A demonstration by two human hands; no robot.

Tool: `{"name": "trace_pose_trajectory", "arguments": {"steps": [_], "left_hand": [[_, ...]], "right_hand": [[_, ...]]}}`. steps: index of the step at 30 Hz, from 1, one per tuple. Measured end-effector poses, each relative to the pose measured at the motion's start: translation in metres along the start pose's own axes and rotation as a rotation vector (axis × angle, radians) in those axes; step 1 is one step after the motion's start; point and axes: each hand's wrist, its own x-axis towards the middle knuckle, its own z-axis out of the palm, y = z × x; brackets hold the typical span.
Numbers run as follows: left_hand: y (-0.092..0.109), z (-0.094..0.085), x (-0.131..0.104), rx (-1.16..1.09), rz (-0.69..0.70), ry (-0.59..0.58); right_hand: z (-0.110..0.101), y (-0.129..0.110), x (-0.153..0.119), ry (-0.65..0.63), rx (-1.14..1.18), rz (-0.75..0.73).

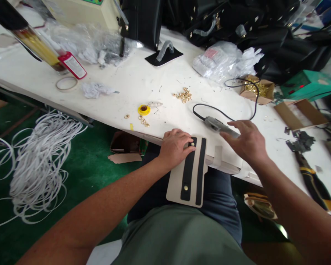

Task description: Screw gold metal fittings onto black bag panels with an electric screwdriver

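My left hand [176, 147] grips the upper left edge of a beige panel [175, 187], its thumb near a brass-coloured stud. The panel carries two black strips [187, 169], the wider one with a brass-coloured stud near each end. It rests over my lap, its top against the table edge. My right hand [248, 141] is over the end of a grey corded electric screwdriver [216, 124] lying on the table. Its thumb and fingers are apart on either side of the tool's end. Whether they touch it is hard to make out.
Gold-coloured small parts [184, 95] lie loose beyond the panel, near a yellow ring-shaped spool [143, 109]. A cardboard box of gold parts [260, 90], a green device [306, 84] and pliers [314, 180] are on the right. Black bags [209, 18] line the back.
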Motion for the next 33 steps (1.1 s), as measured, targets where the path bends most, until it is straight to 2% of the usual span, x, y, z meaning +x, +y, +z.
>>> {"name": "trace_pose_trajectory", "arguments": {"steps": [3, 5, 7, 9, 13, 14, 16, 20, 23, 29, 33], "left_hand": [[0.001, -0.001, 0.001, 0.007, -0.004, 0.000], [0.002, -0.001, 0.001, 0.005, -0.006, -0.002], [0.002, -0.001, 0.001, 0.001, -0.008, -0.004], [0.002, -0.001, 0.001, -0.003, -0.009, -0.001], [0.002, -0.001, 0.000, -0.002, 0.001, 0.005], [0.002, -0.001, 0.001, -0.001, -0.001, 0.003], [0.002, -0.001, 0.001, 0.004, -0.004, -0.005], [0.004, -0.002, 0.003, 0.013, -0.002, -0.014], [0.004, -0.002, 0.003, 0.005, -0.007, -0.017], [0.003, -0.002, 0.002, -0.015, -0.006, -0.023], [0.003, -0.002, 0.002, -0.021, -0.010, -0.027]], "right_hand": [[0.008, 0.023, 0.005, -0.123, -0.156, -0.016], [0.011, 0.029, 0.008, -0.174, -0.159, -0.028], [0.009, 0.026, 0.009, -0.167, -0.088, -0.024], [0.000, 0.017, 0.008, -0.160, 0.134, 0.056], [-0.017, -0.023, 0.005, -0.168, 0.957, 0.269], [-0.019, -0.037, 0.004, -0.137, 1.114, 0.282], [-0.020, -0.065, 0.003, -0.012, 1.268, 0.282], [-0.011, -0.114, 0.005, 0.224, 1.300, 0.219], [0.000, -0.131, 0.005, 0.252, 1.292, 0.143], [0.019, -0.133, 0.001, 0.215, 1.169, 0.118], [0.024, -0.130, -0.002, 0.196, 1.162, 0.084]]}}
